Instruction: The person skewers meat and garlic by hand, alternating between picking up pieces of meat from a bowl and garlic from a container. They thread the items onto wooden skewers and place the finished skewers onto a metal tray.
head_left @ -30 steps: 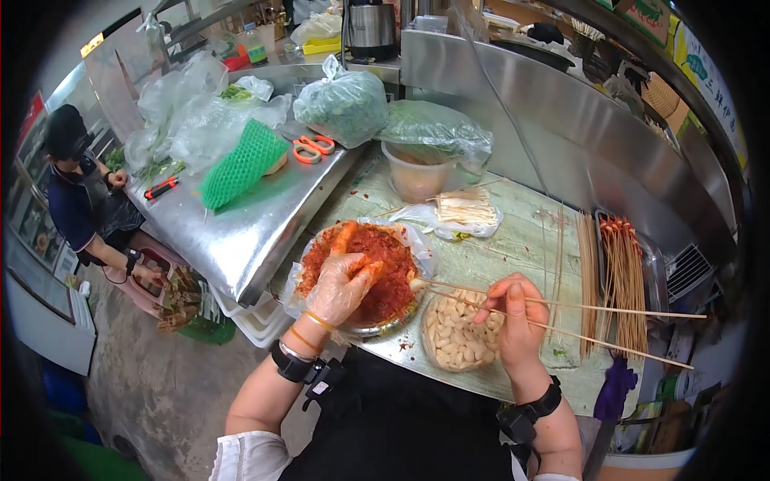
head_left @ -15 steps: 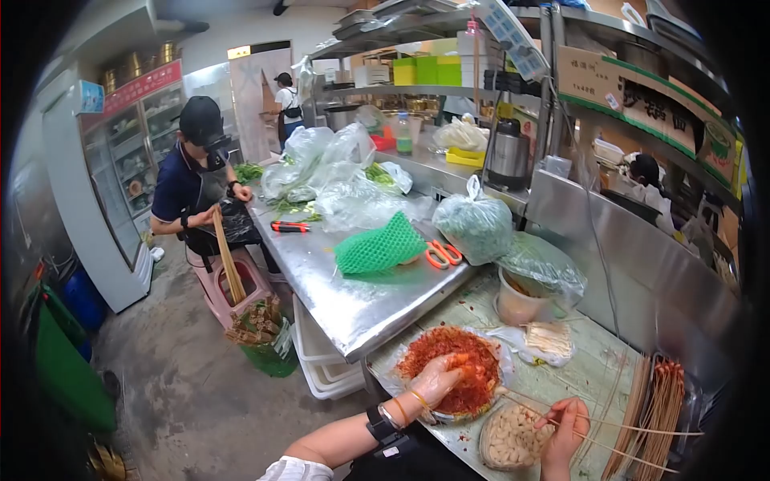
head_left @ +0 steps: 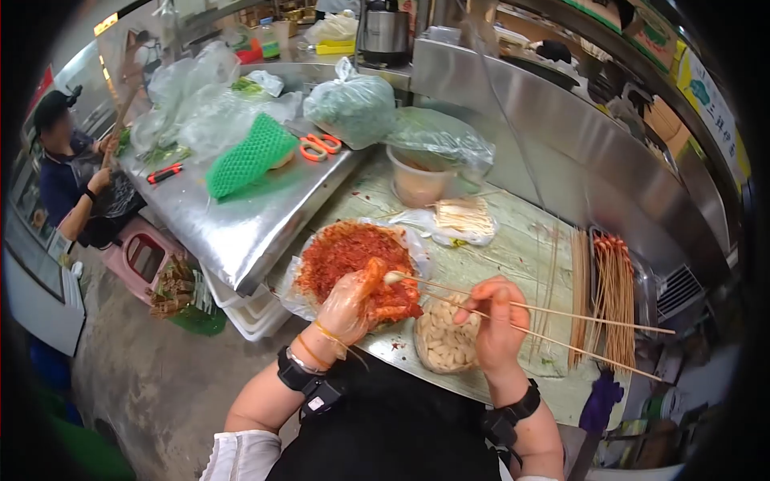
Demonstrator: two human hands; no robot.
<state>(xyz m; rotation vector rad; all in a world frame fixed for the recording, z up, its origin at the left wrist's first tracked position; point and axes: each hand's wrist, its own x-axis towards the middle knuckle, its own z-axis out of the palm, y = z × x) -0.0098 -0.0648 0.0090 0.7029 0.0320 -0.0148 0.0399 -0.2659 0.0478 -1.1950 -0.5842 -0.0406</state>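
Observation:
My left hand point(head_left: 346, 309), in a clear plastic glove stained red at the fingers, is closed around a clump of red-coated food point(head_left: 399, 309) at the near edge of the bowl of red seasoned mix point(head_left: 341, 252). My right hand point(head_left: 499, 313) is bare and pinches two thin wooden skewers point(head_left: 577, 311). A pale, clove-like piece point(head_left: 393, 277) sits at the tip of one skewer, close to my left fingertips. Below the skewers stands a clear tub of pale, clove-like pieces point(head_left: 449, 345), partly covered by my right hand.
A bundle of red-tipped skewers point(head_left: 613, 297) lies on a tray at right. Behind the bowl are white sticks on plastic point(head_left: 465, 218) and a plastic bucket point(head_left: 419, 176). Orange scissors point(head_left: 319, 147) and green netting point(head_left: 253, 160) lie on the steel table point(head_left: 216, 232). A co-worker point(head_left: 72, 176) sits at left.
The view has swung right and down. My left hand has come out of the mix with a red clump, and the skewer tips are now beside it. The co-worker's sticks are raised.

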